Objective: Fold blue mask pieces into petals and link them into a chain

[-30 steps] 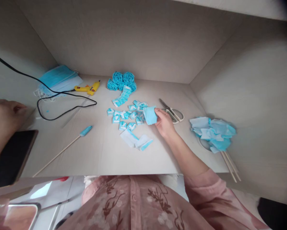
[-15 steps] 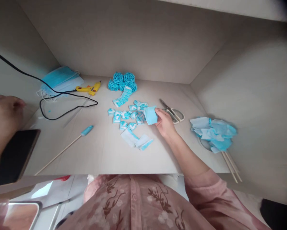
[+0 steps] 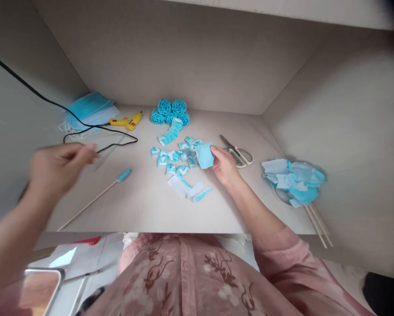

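Observation:
My right hand (image 3: pixel 225 166) pinches a small square of blue mask fabric (image 3: pixel 204 156) between thumb and fingers, just above the table. Under and beside it lie several small folded blue-and-white fabric pieces (image 3: pixel 172 155). Two white-and-blue strips (image 3: pixel 187 188) rest nearer to me. My left hand (image 3: pixel 63 164), blurred, is raised over the left of the table with its fingers curled together; whatever they may hold is hidden. Below and right of it lies a thin wooden stick (image 3: pixel 88 205) with a blue wrapped tip (image 3: pixel 123 175).
Scissors (image 3: pixel 237 151) lie right of the fabric. Rolled blue roses (image 3: pixel 170 110) and a folded strip (image 3: pixel 171 131) sit at the back. A yellow glue gun (image 3: pixel 131 121), its black cord (image 3: pixel 35 93) and blue face masks (image 3: pixel 90 109) are back left. Fabric scraps (image 3: pixel 294 179) and sticks (image 3: pixel 317 226) are right.
My left hand has moved right, from the left edge in over the table. The right hand keeps hold of the fabric square, almost in place. The view has shifted slightly.

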A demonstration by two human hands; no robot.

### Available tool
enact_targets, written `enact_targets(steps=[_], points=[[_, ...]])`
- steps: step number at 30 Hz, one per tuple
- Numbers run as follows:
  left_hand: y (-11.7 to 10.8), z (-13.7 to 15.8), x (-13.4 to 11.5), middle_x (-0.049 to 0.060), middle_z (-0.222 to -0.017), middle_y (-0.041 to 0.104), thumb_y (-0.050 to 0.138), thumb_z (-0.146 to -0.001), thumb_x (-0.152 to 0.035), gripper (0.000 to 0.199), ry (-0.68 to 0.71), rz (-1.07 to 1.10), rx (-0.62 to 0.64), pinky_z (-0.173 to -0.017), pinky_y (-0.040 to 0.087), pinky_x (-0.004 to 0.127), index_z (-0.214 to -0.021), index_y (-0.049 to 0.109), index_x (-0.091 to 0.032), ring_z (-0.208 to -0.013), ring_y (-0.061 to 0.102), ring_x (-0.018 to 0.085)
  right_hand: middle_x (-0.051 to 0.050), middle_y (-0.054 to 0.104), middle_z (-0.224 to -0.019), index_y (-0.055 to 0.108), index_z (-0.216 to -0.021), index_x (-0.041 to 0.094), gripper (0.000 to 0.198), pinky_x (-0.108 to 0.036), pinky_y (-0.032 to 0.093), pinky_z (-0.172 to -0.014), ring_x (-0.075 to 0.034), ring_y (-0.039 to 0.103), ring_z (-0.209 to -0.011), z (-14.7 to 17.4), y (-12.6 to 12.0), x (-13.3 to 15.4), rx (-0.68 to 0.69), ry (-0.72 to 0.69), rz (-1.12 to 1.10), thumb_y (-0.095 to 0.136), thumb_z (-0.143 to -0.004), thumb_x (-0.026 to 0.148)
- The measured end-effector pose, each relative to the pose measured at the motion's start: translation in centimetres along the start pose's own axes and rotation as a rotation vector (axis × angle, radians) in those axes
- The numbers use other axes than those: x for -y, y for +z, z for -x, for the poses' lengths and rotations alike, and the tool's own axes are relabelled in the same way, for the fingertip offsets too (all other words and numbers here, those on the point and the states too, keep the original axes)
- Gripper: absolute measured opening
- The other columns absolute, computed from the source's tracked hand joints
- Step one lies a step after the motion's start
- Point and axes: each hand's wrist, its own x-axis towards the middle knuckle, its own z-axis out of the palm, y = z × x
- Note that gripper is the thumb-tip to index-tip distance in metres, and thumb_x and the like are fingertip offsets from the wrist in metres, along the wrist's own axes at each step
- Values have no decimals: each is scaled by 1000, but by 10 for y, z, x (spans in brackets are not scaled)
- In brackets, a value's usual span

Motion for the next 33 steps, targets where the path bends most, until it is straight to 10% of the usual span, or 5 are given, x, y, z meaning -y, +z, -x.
enact_targets(steps=[9,16,28,33], points=[[115,34,-106,8,-104,72,77,-76,-42,45,-125,1182,906,-60,52,24,-115,68,-20,-90,69,20,4,54,-64,69,-71,20,29,-24,36,-57,-9,44,-58,22,43,28,266,-137,327,76,-75,48],[141,31,-111,3,-84,70,77,-78,-19,17,-415,1515,840,-66,57,22,-87,64,-13,-72,67,11,4,59,-66,70,-73,21,32,-25,40,-59,-10,48,-61,16,42,10,153,-83,246,82,-66,50],[153,26,-90,2,-82,71,83,-72,-34,35,-318,1466,773,-74,61,31,-91,61,-14,-76,70,16,-4,68,-78,73,-82,19,55,-28,51,-59,-15,60,-69,2,32,-3,345,169,148,65,-72,73],[159,34,-84,2,-87,71,82,-73,-36,33,-268,1446,794,-78,60,31,-91,66,-14,-79,69,15,1,68,-80,72,-88,22,35,-26,48,-70,-13,59,-73,16,31,-11,373,49,281,81,-70,50]])
